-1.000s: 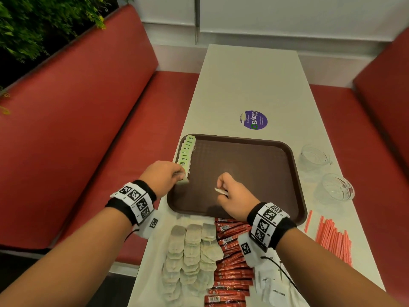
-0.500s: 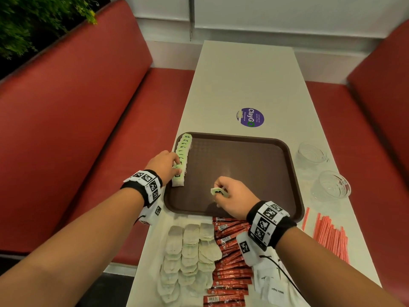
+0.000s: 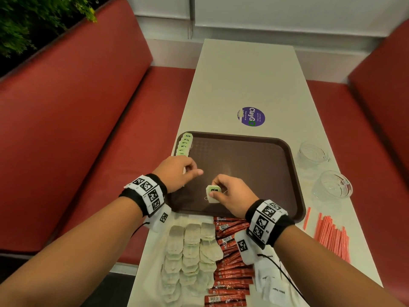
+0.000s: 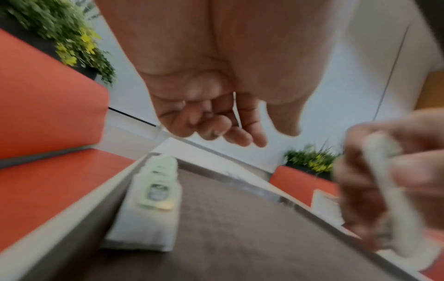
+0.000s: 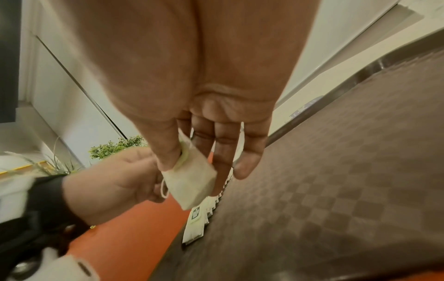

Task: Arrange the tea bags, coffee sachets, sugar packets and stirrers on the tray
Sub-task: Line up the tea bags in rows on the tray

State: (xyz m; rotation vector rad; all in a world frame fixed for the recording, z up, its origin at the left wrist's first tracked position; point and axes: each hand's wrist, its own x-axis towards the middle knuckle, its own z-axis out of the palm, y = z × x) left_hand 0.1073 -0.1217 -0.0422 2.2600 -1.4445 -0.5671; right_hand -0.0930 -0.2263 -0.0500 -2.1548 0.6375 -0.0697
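A brown tray [image 3: 254,165] lies on the white table. Along its left edge runs a row of tea bags with green tags [image 3: 184,145], seen close below my left hand in the left wrist view [image 4: 156,190]. My left hand [image 3: 194,170] hovers over the near end of that row, its fingers [image 4: 230,133] loosely curled and empty. My right hand [image 3: 218,191] is over the tray's near middle and pinches one tea bag [image 3: 213,193] between thumb and fingers [image 5: 192,182], green tag facing up. The two hands are close together.
Near the table's front edge lie loose tea bags [image 3: 190,251], red coffee sachets [image 3: 232,262] and white sugar packets [image 3: 272,286]. Red stirrers [image 3: 332,238] lie at the right, beyond them two glass cups [image 3: 312,151] [image 3: 334,185]. Red benches flank the table.
My left hand has let go of the tea bag it laid at the near end of the row and moved right. My right hand has turned its tea bag tag-up.
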